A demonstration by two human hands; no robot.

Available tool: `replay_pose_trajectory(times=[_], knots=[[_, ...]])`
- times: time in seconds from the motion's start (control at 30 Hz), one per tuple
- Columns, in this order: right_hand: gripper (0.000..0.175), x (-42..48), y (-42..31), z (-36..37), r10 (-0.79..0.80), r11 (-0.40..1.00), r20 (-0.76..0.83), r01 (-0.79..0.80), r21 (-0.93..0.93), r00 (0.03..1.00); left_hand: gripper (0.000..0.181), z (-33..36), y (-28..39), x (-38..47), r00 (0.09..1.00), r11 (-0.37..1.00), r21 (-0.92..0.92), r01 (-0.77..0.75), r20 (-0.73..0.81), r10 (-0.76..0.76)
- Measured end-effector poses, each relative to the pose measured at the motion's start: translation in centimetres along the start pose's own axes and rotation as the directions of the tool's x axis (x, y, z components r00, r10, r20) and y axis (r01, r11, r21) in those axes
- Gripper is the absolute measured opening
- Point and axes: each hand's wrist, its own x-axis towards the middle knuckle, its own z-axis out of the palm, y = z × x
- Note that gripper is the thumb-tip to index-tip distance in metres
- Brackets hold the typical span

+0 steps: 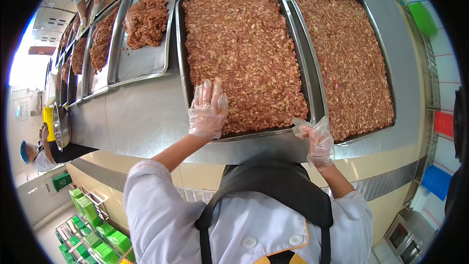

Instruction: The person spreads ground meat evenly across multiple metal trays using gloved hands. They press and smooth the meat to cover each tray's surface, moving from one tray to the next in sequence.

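Observation:
Two metal trays hold flattened minced meat: the middle tray [180, 44] and the right tray [389, 66]. My left hand [209, 110], in a clear plastic glove, lies with its fingers extended on the near left part of the minced meat [245, 51] in the middle tray. My right hand [316, 141], gloved the same way, is at that tray's near right corner, its fingers bent by the rim. Whether it grips the rim cannot be told. The meat in the middle tray reaches close to the rim on most sides, with dark gaps along the edges.
A tray [139, 69] with a heap of minced meat [146, 22] stands left on the steel table [143, 117], beside several similar trays. One co-worker's gloved hands [83, 22] are over the far-left trays. Another person [40, 154] stands near a steel bowl [62, 126].

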Motion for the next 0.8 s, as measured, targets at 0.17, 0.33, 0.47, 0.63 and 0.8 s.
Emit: replay_pose_trajectory(times=[0.17,0.33,0.47,0.63,0.8], knots=[[0.019,2.1,-0.9,1.4,0.006,0.984,0.112,0.014,-0.178,0.994,0.054,0.2,1.9,2.6,0.750,0.608,-0.464,0.644,0.225,-0.623],[0.026,4.3,-1.9,3.4,-0.152,0.901,0.310,0.261,-0.347,0.938,0.052,0.8,0.9,3.6,0.829,0.844,-0.063,0.532,0.244,-0.504],[0.028,5.5,-2.7,4.9,-0.156,0.985,0.266,0.168,-0.024,0.951,0.049,2.4,0.4,4.8,0.815,0.768,-0.293,0.569,0.079,-0.574],[0.028,5.8,-3.1,5.6,-0.215,0.956,0.304,0.264,-0.130,0.928,0.060,3.6,-2.8,8.1,0.826,0.796,-0.297,0.527,-0.043,-0.562],[0.028,5.6,-1.6,4.8,-0.356,0.827,0.381,0.477,-0.296,0.853,0.072,2.1,-4.0,10.7,0.733,0.608,-0.447,0.656,0.186,-0.654]])
